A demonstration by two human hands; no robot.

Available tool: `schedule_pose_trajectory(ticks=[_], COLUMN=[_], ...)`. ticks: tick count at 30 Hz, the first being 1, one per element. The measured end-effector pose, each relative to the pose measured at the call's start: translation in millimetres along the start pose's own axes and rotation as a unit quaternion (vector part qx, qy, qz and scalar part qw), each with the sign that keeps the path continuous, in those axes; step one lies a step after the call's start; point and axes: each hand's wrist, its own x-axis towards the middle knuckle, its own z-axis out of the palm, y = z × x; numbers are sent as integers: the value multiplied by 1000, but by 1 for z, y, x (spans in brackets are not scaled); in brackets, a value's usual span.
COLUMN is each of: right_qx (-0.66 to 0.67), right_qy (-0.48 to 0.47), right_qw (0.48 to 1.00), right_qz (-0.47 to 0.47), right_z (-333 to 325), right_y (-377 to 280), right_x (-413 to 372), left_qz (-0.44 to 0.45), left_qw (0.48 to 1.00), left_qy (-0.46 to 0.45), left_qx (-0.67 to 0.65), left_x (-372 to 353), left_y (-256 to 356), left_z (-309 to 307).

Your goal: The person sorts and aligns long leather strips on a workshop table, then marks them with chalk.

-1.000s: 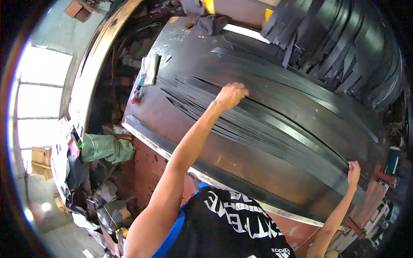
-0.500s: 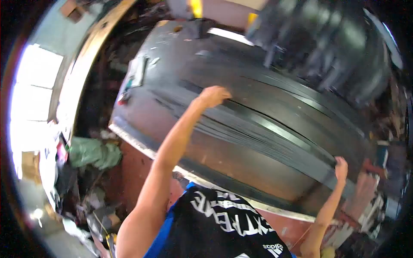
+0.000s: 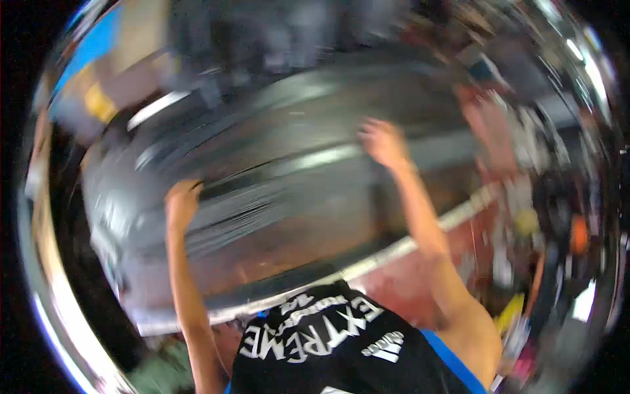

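Observation:
Dark, thin strips (image 3: 246, 209) lie lengthwise over a wide dark table (image 3: 262, 268). My left hand (image 3: 182, 202) is closed at the left end of a long, shiny dark strip (image 3: 321, 157), its fingers pinched round the strip's edge. Farther right, my right hand (image 3: 384, 141) is over the same strip near its right part, blurred, with its fingers apart. Whether it touches the strip cannot be made out.
Dark hanging material (image 3: 262, 33) is beyond the table's far side. A pale strip (image 3: 157, 108) lies at the far left. The table's light front edge (image 3: 374, 262) runs before my body. Mixed items, blurred, stand at the right.
The view has turned to the right. My right hand has come off the strip's right end, its fingers now spread. My left hand still pinches the strip.

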Motion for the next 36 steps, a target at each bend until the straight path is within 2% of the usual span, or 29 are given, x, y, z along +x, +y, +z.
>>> schedule_pose_trajectory(ticks=[1, 2, 3, 4, 8, 10, 11, 13, 14, 15, 16, 22, 25, 28, 32, 33, 36], right_qx=[-28, 43, 88, 116, 129, 145, 139, 154, 154, 134, 146, 138, 125, 145, 159, 157, 154], right_qy=[-36, -16, 51, 50, 84, 89, 86, 90, 80, 47, 28, -43, -81, -126, -149, -157, -160], right_qw=[999, 999, 995, 992, 986, 982, 983, 978, 978, 985, 984, 981, 977, 967, 958, 957, 956], right_qz=[-15, -12, 8, -18, -58, -79, -85, -103, -119, -96, -101, -131, -150, -170, -188, -184, -191], right_z=[-2, 7, 29, 28, 57, 65, 67, 76, 79, 75, 81, 92, 107, 117, 136, 140, 147], right_y=[-41, -77, -109, -141, -239, -275, -292, -324, -338, -354, -365, -427, -456, -494, -525, -529, -530], right_x=[6, 11, 12, 17, 30, 36, 37, 43, 45, 46, 50, 87, 105, 121, 132, 133, 130], left_qz=[-18, 21, 28, 23, 66, 54, 44, -9, -50, -102, -54, -119, -181, -230, -315, -307, -308], left_qw=[999, 999, 999, 999, 993, 980, 981, 964, 969, 971, 969, 969, 966, 952, 922, 920, 926], left_qy=[19, 37, 39, 43, 94, 190, 190, 261, 238, 215, 242, 182, 159, 177, 149, 185, 174], left_qx=[-27, -4, 0, 12, -1, -25, -20, -42, -42, -38, -19, -119, -98, -95, -168, -157, -133], left_x=[-1, -7, -9, -11, -27, -52, -70, -117, -145, -171, -188, -271, -277, -267, -259, -255, -256], left_y=[-5, -33, -36, -44, -82, -91, -96, -107, -103, -92, -84, -105, -133, -165, -179, -179, -180], left_z=[-2, 9, 8, 0, -23, -39, -43, -46, -48, -50, -52, -45, -52, -56, -59, -56, -50])
